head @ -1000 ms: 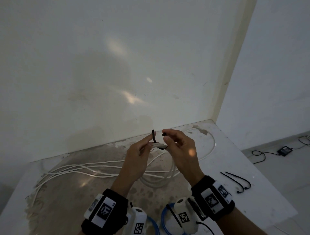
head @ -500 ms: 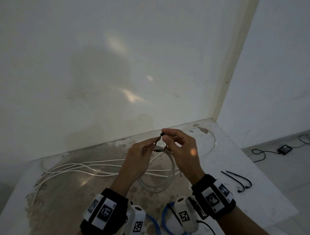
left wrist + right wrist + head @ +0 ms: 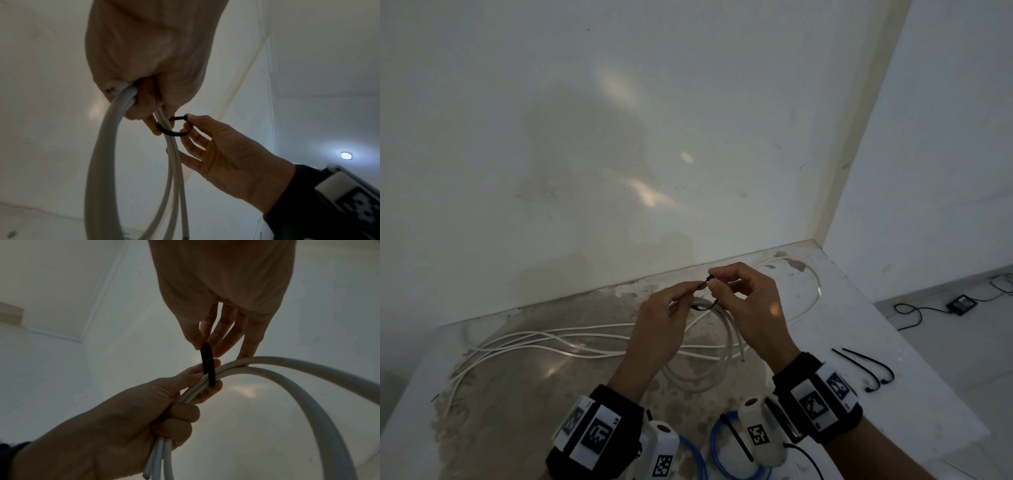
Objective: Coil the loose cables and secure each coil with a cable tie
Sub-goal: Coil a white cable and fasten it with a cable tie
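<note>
A white cable coil (image 3: 717, 356) hangs above the table from my left hand (image 3: 688, 298), whose fingers are curled round its top strands (image 3: 102, 146). A black cable tie (image 3: 705, 306) forms a loop around those strands (image 3: 208, 366). My right hand (image 3: 714, 281) pinches the tie's ends together just above the coil between thumb and forefinger (image 3: 188, 121). Its other fingers are spread, and the little finger touches the coil (image 3: 287, 368). The coil's cut ends stick out below my left palm in the right wrist view.
More loose white cable (image 3: 544, 342) runs in long loops over the stained table (image 3: 893, 428) towards the wall. Two spare black ties (image 3: 866, 368) lie at the right. A blue cable coil (image 3: 717, 455) lies at the near edge. A black device and cord (image 3: 960, 303) lie on the floor.
The tie's two ends stood apart above the coil; now they are brought together into a closed loop round the strands. Both hands stayed at about the same place.
</note>
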`<state>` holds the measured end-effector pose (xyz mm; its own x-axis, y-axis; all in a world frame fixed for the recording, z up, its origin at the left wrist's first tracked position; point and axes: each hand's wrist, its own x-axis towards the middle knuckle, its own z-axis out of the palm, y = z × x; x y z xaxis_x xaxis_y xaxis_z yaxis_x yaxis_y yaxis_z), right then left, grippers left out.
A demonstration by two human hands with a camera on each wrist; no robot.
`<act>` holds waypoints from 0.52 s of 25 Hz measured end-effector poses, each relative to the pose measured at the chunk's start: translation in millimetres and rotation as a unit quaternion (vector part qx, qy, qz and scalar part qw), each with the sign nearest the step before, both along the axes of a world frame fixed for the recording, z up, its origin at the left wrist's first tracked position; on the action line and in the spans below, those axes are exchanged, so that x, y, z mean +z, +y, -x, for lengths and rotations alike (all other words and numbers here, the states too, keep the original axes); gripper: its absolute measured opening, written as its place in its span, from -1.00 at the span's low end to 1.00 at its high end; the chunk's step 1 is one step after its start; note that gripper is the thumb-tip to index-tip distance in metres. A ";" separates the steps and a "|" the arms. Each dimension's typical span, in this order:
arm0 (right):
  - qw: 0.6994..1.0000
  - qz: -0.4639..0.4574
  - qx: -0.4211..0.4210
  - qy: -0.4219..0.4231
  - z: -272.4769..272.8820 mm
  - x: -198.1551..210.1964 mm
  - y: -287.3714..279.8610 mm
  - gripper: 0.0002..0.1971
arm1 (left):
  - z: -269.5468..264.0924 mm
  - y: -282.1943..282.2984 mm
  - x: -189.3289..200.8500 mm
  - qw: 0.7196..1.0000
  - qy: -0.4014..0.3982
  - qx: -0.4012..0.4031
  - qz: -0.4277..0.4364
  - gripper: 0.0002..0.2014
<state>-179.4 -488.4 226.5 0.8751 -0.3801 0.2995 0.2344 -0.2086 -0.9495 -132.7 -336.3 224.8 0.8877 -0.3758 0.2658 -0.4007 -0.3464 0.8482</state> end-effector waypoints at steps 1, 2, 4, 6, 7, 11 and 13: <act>1.000 0.008 0.005 0.003 -0.3 0.6 0.4 -0.90 | -0.8 -0.2 -2.8 1.000 -0.006 0.008 -0.002 -0.71; 1.000 0.015 0.010 0.004 -0.4 1.2 0.9 -0.91 | -1.3 -0.6 -5.1 1.000 -0.010 0.018 -0.004 -0.71; 1.000 0.020 0.023 0.006 -1.9 1.3 1.7 -0.92 | -0.7 -0.8 -7.8 0.999 -0.015 0.037 0.004 -0.72; 0.999 0.022 0.037 0.016 -3.8 0.4 2.6 -0.92 | 2.1 -1.0 -7.2 0.999 -0.021 0.042 0.009 -0.73; 0.999 0.019 0.040 0.025 -4.8 0.5 3.0 -0.93 | 4.0 -1.4 -5.7 0.999 -0.019 0.038 0.015 -0.73; 0.998 -0.026 0.040 0.039 -3.7 2.1 0.3 -0.95 | 9.2 -0.7 3.8 0.998 0.047 -0.001 0.051 -0.73; 0.998 -0.025 0.036 0.034 -2.2 3.5 -2.4 -0.94 | 8.7 0.8 7.0 0.994 0.092 -0.012 0.063 -0.74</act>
<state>-177.2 -490.7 230.0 0.9184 -0.3279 0.2215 0.1826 -0.1454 -0.9724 -141.4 -335.5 231.8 0.9167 -0.3718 0.1463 -0.2418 -0.2246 0.9440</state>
